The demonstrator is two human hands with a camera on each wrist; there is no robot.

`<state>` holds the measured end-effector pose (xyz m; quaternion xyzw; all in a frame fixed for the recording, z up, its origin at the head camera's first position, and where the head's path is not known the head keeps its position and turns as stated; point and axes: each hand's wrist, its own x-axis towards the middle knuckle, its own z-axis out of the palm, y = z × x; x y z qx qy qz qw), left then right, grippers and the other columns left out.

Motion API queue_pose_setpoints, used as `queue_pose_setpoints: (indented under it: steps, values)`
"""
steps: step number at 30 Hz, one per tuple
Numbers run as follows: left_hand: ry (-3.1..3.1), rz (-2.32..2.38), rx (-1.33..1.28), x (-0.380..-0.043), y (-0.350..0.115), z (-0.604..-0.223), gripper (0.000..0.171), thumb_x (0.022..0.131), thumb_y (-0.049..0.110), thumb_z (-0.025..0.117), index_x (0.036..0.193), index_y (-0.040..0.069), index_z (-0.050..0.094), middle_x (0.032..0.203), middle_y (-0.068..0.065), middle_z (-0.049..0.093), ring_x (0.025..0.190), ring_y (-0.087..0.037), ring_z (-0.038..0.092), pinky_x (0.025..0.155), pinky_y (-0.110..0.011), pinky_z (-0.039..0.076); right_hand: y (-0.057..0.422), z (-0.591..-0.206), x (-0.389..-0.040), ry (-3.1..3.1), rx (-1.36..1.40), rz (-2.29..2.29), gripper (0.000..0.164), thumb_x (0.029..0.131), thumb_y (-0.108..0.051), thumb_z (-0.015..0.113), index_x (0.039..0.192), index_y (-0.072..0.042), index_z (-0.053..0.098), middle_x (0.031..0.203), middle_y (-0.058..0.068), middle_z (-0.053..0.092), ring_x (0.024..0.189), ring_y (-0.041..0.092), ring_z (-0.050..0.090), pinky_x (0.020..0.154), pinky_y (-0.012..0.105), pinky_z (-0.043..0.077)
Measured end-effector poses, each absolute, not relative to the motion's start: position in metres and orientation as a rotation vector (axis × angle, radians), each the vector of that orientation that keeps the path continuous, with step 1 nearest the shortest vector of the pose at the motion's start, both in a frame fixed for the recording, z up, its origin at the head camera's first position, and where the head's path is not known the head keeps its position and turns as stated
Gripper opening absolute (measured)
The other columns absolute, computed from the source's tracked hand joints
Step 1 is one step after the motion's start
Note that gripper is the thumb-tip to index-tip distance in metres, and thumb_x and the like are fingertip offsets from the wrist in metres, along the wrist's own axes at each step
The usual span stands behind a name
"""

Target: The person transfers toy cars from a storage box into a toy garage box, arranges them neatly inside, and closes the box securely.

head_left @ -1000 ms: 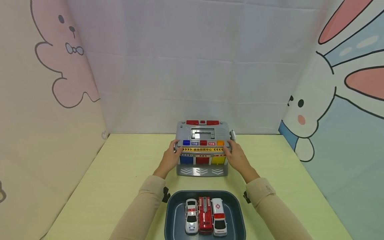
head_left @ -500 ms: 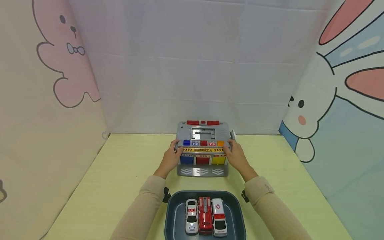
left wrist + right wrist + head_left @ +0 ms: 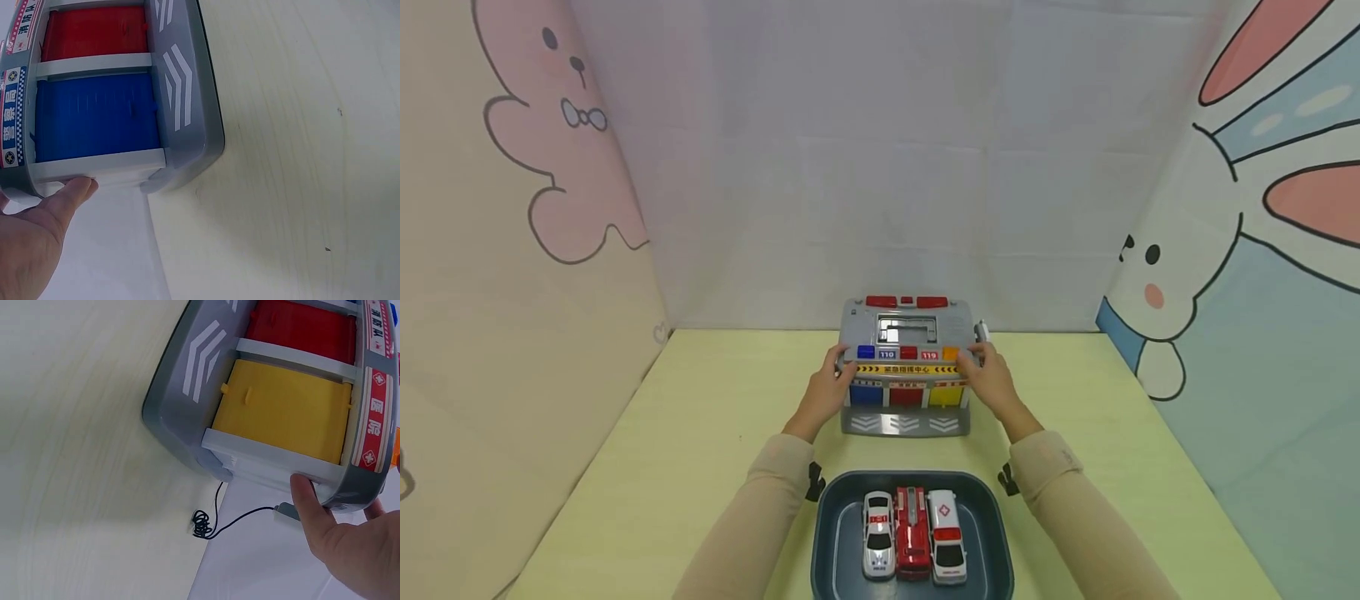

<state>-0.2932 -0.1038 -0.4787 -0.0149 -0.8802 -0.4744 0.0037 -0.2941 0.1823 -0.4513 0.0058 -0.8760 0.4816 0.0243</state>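
A grey toy rescue garage (image 3: pixel 906 425) stands near the back of the table, with a blue door (image 3: pixel 97 115), a red door (image 3: pixel 906 397) and a yellow door (image 3: pixel 284 409), all closed. My left hand (image 3: pixel 822 398) grips its left side, the thumb (image 3: pixel 74 194) against the wall beside the blue door. On the opposite side my right hand (image 3: pixel 996 390) holds the garage, thumb (image 3: pixel 306 497) by the yellow door. The other fingers of both hands are mostly hidden behind the sides.
A dark tray (image 3: pixel 842 508) at the front holds a white police car (image 3: pixel 878 533), a red fire engine (image 3: pixel 912 533) and a white ambulance (image 3: pixel 947 537). A coiled black cord (image 3: pixel 201 525) runs from a grey handset (image 3: pixel 287 512) at the garage's right side. A white curtain (image 3: pixel 880 167) hangs behind.
The head view has tilted slightly, so everything sits a little higher in it. My right wrist has shifted slightly inward; both hands stay on the garage.
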Motion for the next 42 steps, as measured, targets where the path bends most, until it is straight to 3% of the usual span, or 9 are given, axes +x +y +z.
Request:
queue_pose_setpoints:
  steps: [6,16,26,33,42]
  values:
    - [-2.772,-1.472,-0.064,-0.292,-0.105,-0.480,0.050,0.103,0.042,0.041,0.148,0.021,0.032,0.137,-0.028,0.049,0.122,-0.045,0.050,0.094,-0.058,0.043,0.183,-0.447,-0.292,-2.678,-0.092,1.703,0.047,0.101,-0.029,0.053,0.134,0.001,0.041,0.133,0.028,0.044,0.108,0.039,0.054,0.090,0.045,0.050]
    - [-2.782,-1.494,-0.051,-0.294,-0.104,-0.476,0.051,0.102,0.044,0.041,0.148,0.024,0.031,0.135,-0.025,0.052,0.122,-0.044,0.051,0.092,-0.058,0.044,0.185,-0.436,-0.289,-2.660,-0.170,1.810,0.048,0.100,-0.029,0.054,0.137,-0.001,0.039,0.137,0.025,0.041,0.113,0.039,0.052,0.094,0.046,0.047]
    - [-2.795,-1.542,-0.050,-0.294,-0.105,-0.475,0.054,0.103,0.044,0.041,0.152,0.025,0.029,0.144,-0.022,0.044,0.127,-0.044,0.045,0.097,-0.059,0.040,0.186,-0.439,-0.289,-2.653,-0.193,1.853,0.052,0.102,-0.034,0.052,0.140,-0.003,0.037,0.138,0.023,0.041,0.116,0.036,0.050,0.097,0.046,0.045]
    - [-2.793,-1.573,-0.058,-0.292,-0.106,-0.476,0.054,0.103,0.044,0.042,0.151,0.025,0.030,0.145,-0.022,0.043,0.127,-0.044,0.045,0.097,-0.059,0.040,0.189,-0.440,-0.281,-2.738,-0.100,1.697,0.055,0.101,-0.035,0.052,0.144,-0.004,0.037,0.135,0.024,0.044,0.109,0.038,0.052,0.091,0.047,0.045]
    - [-2.780,-1.587,-0.102,-0.292,-0.106,-0.474,0.053,0.103,0.044,0.041,0.151,0.024,0.031,0.142,-0.021,0.046,0.126,-0.044,0.046,0.097,-0.060,0.039,0.200,-0.439,-0.263,-2.831,-0.055,1.407,0.059,0.101,-0.035,0.054,0.143,0.001,0.037,0.139,0.030,0.042,0.121,0.044,0.047,0.096,0.055,0.042]
